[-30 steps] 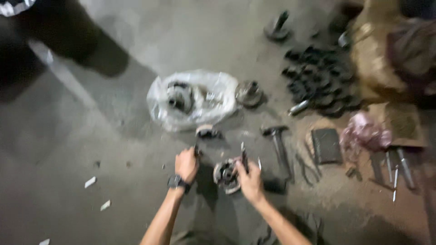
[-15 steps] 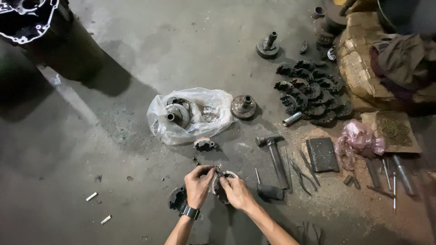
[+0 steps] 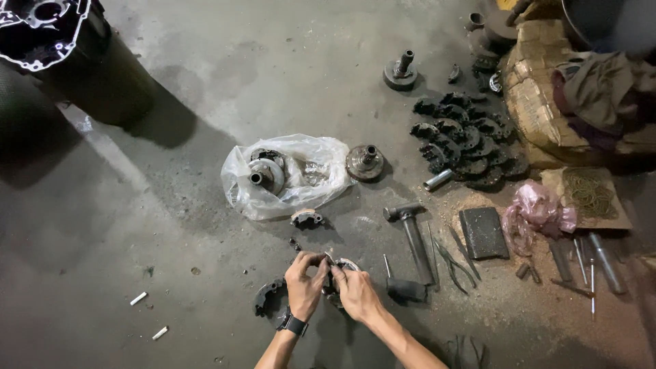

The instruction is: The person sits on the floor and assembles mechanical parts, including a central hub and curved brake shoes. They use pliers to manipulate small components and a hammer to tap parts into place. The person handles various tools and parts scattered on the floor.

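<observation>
Two hands, left hand (image 3: 305, 283) and right hand (image 3: 354, 292), both closed around one round metal part (image 3: 337, 273).

A grey, stained concrete floor (image 3: 205, 89) carries everything. On it lie a clear plastic bag (image 3: 287, 176) of metal parts, a round hub (image 3: 364, 162) just beside the bag, a heap of dark clutch shoes (image 3: 468, 140), a hammer (image 3: 412, 236), pliers (image 3: 456, 260), a dark flat block (image 3: 484, 232), a pink bag (image 3: 536, 208), and two white stubs (image 3: 149, 316) well apart at the left.
</observation>
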